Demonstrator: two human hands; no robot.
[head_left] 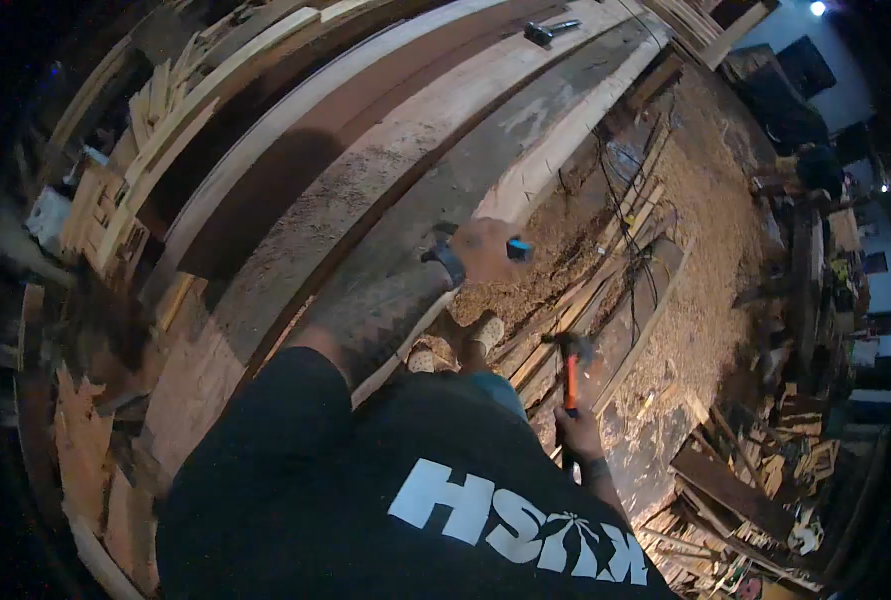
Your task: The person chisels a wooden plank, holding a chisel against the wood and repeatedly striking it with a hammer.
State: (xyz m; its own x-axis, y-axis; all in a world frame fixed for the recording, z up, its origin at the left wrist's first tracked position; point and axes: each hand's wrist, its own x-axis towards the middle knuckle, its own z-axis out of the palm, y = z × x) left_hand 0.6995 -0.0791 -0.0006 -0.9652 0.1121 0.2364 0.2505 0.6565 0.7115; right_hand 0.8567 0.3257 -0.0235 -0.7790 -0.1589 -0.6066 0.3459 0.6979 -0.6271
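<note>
By long planks [395,150] | right hand [580,432] gripping orange-handled hammer [570,378] | left hand [484,251] closed round blue object [518,249] (blurred)

We have a low way forward from our left hand [487,250] along the long grey board [525,115], which lies flat toward its far end. If we veer left up there, a metal tool [552,32] on the neighbouring pale board [435,108] stands in our path. On the right, dark cables [637,253] trail across loose wood strips [650,203], so we would have to pass above them. The hammer [570,380] juts ahead of our right hand [578,432], blocking its straight way forward. Farther right, we find open room over the shavings-covered floor [715,190]; heaped scrap wood [735,497] obstructs the near right.
</note>
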